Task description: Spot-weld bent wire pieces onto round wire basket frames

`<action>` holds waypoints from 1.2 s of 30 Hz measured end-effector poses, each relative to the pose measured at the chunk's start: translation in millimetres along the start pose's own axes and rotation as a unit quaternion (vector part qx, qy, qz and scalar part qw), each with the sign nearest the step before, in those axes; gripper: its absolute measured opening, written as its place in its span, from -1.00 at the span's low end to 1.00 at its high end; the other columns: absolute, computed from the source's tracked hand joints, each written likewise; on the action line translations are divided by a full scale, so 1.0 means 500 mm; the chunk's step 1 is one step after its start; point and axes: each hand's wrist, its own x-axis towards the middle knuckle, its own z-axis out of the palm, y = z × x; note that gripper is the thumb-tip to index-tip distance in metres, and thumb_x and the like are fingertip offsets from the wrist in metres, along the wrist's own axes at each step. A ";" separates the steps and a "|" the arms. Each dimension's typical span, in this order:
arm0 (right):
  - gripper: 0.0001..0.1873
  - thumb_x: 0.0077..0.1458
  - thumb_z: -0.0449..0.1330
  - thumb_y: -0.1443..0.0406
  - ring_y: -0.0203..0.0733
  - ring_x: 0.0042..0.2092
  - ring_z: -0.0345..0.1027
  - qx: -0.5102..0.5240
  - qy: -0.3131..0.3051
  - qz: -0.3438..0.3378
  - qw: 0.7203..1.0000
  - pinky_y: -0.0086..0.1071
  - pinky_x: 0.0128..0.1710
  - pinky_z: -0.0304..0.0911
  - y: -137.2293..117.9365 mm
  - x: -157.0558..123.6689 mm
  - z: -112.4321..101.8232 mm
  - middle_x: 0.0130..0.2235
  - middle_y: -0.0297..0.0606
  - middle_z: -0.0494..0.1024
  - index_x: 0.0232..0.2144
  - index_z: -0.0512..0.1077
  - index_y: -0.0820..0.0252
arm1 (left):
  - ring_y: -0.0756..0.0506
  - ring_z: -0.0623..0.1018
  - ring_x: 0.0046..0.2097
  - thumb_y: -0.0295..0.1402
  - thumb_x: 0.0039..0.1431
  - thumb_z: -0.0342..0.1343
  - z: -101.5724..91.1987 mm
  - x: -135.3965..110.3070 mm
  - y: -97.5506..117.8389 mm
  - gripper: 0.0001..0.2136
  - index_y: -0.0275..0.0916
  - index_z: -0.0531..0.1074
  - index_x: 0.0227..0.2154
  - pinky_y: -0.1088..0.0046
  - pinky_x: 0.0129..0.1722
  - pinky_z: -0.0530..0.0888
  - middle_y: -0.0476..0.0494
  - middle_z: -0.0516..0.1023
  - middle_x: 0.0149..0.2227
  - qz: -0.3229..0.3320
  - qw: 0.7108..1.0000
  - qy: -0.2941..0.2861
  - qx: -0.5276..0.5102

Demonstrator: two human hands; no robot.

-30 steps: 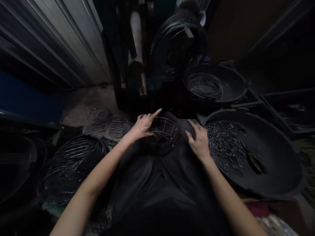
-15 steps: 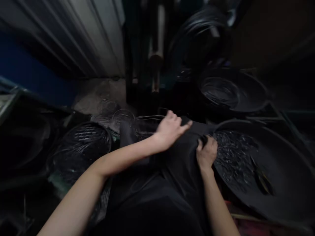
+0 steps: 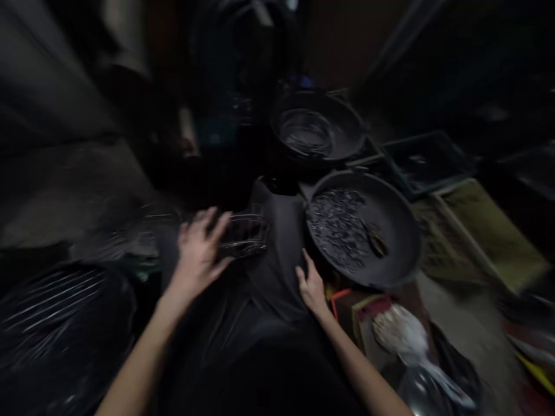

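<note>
My left hand (image 3: pixel 197 251) is spread open at the left end of a thin wire frame (image 3: pixel 249 218) lying across my lap; whether it touches the frame I cannot tell. Dark cloth (image 3: pixel 281 225) covers my knees. My right hand (image 3: pixel 311 286) is open beside my right knee, its fingers pointing up toward the near rim of a wide dark basin (image 3: pixel 396 231). Inside the basin lie many small dark bent metal pieces (image 3: pixel 338 228) and pliers (image 3: pixel 375 240) with yellow-edged handles. The picture is dim and blurred.
Another basin (image 3: pixel 347 124) behind holds coiled wire (image 3: pixel 306 133). On the left stands a black container (image 3: pixel 117 306) with metal rods across it. A tied clear plastic bag (image 3: pixel 405 332) lies at lower right, near a yellowish crate (image 3: pixel 489 231). Dark machinery rises ahead.
The view has swung right, bringing the crate and bag into sight. My left hand has drawn back leftward along the wire frame. My right hand's fingers have straightened beside the basin.
</note>
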 end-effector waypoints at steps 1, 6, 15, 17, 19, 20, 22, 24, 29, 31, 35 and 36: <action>-0.43 0.21 -0.08 0.11 -0.09 0.20 0.15 -0.011 -0.010 -0.010 1.000 -0.11 0.16 0.11 0.003 -0.013 -0.007 0.20 -0.07 0.26 0.20 0.13 0.22 | -0.47 0.13 0.23 -0.14 0.02 0.17 0.003 -0.007 -0.028 -0.16 0.03 -0.21 0.27 -0.25 0.12 0.08 -0.26 0.02 0.28 -0.024 1.000 0.006 -0.003; -0.62 0.23 -0.09 0.19 -0.13 -0.03 0.40 -0.102 0.036 -0.048 0.993 -0.19 0.04 0.26 0.013 0.032 -0.107 -0.06 -0.15 0.52 -0.04 0.41 0.14 | -0.34 0.25 0.18 -0.22 0.14 0.03 0.037 -0.007 -0.077 -0.25 0.18 -0.35 0.25 -0.21 0.13 0.14 -0.12 0.11 0.23 -0.029 0.998 -0.056 -0.008; -0.78 0.01 0.16 0.36 -0.06 -0.19 0.40 -0.296 -0.001 0.016 0.955 -0.26 -0.12 0.25 0.101 0.330 -0.164 -0.24 0.03 0.52 -0.25 0.45 0.38 | -0.31 0.32 0.09 -0.35 0.03 0.16 0.033 0.044 -0.054 -0.16 -0.03 -0.24 0.28 -0.04 0.10 0.25 -0.26 0.24 0.10 0.018 0.998 -0.061 -0.021; -0.80 -0.01 0.15 0.40 -0.04 -0.21 0.40 -0.302 -0.030 0.007 0.953 -0.25 -0.16 0.24 0.103 0.329 -0.141 -0.26 0.06 0.51 -0.28 0.44 0.39 | -0.29 0.32 0.08 -0.39 0.02 0.16 0.027 0.044 -0.048 -0.16 -0.06 -0.23 0.28 0.05 0.07 0.30 -0.25 0.25 0.08 0.007 0.996 -0.082 -0.031; -0.83 0.00 0.10 0.41 -0.01 -0.25 0.40 -0.298 -0.053 -0.008 0.953 -0.21 -0.22 0.24 0.105 0.314 -0.133 -0.30 0.07 0.50 -0.32 0.43 0.37 | -0.26 0.33 0.07 -0.41 0.02 0.14 0.021 0.043 -0.046 -0.17 -0.09 -0.23 0.28 0.14 0.04 0.33 -0.24 0.23 0.09 -0.006 0.993 -0.110 -0.041; -0.84 0.02 0.06 0.41 0.01 -0.29 0.40 -0.295 -0.061 -0.017 0.953 -0.19 -0.25 0.22 0.110 0.306 -0.136 -0.33 0.07 0.50 -0.34 0.42 0.34 | -0.25 0.33 0.08 -0.43 0.02 0.13 0.020 0.042 -0.047 -0.18 -0.09 -0.22 0.28 0.16 0.04 0.33 -0.24 0.22 0.10 -0.007 0.991 -0.123 -0.047; -0.79 0.09 -0.03 0.38 0.02 -0.39 0.38 -0.287 -0.060 -0.028 0.956 -0.15 -0.34 0.17 0.130 0.294 -0.154 -0.43 0.04 0.46 -0.34 0.41 0.27 | -0.24 0.31 0.10 -0.46 0.02 0.12 0.019 0.041 -0.053 -0.20 -0.11 -0.19 0.27 0.18 0.06 0.31 -0.23 0.20 0.11 -0.001 0.989 -0.137 -0.060; -0.70 0.16 -0.11 0.29 0.00 -0.48 0.34 -0.274 -0.011 -0.044 0.961 -0.12 -0.42 0.08 0.160 0.284 -0.183 -0.55 -0.03 0.39 -0.33 0.42 0.16 | -0.23 0.31 0.10 -0.48 0.02 0.11 0.019 0.039 -0.058 -0.24 -0.11 -0.12 0.26 0.20 0.06 0.31 -0.22 0.20 0.10 0.003 0.988 -0.140 -0.072; -0.61 0.10 -0.05 0.03 0.16 -0.40 0.34 -0.280 0.077 -0.050 0.956 -0.04 -0.46 0.01 0.158 0.246 -0.255 -0.57 0.11 0.36 -0.40 0.49 0.04 | -0.19 0.39 0.00 -0.48 0.01 0.13 0.009 0.046 -0.056 -0.28 -0.12 -0.03 0.23 0.27 -0.04 0.40 -0.19 0.25 0.03 -0.021 0.987 -0.155 -0.048; -0.62 0.07 -0.01 0.00 0.17 -0.38 0.35 -0.268 0.073 -0.020 0.960 -0.03 -0.45 0.07 0.098 0.224 -0.258 -0.54 0.11 0.39 -0.47 0.47 0.04 | -0.16 0.42 -0.06 -0.47 0.02 0.14 0.003 0.051 -0.054 -0.30 -0.14 -0.01 0.22 0.34 -0.11 0.43 -0.18 0.28 -0.02 -0.018 0.984 -0.176 -0.034; -0.69 -0.06 0.20 -0.03 -0.02 -0.39 0.40 -0.026 0.008 0.036 0.999 -0.17 -0.44 0.27 -0.087 0.172 -0.204 -0.44 -0.10 0.51 -0.44 0.43 0.06 | -0.12 0.45 -0.11 -0.44 0.04 0.13 0.001 0.051 -0.052 -0.35 -0.13 0.04 0.20 0.41 -0.18 0.44 -0.15 0.30 -0.06 0.002 0.984 -0.175 -0.018; -0.65 -0.11 0.24 -0.04 -0.08 -0.41 0.42 0.063 -0.039 0.049 0.996 -0.23 -0.46 0.31 -0.134 0.161 -0.183 -0.45 -0.17 0.52 -0.43 0.42 0.09 | -0.12 0.44 -0.09 -0.44 0.05 0.12 0.002 0.049 -0.051 -0.35 -0.12 0.04 0.20 0.41 -0.16 0.44 -0.15 0.30 -0.05 0.003 0.986 -0.167 -0.019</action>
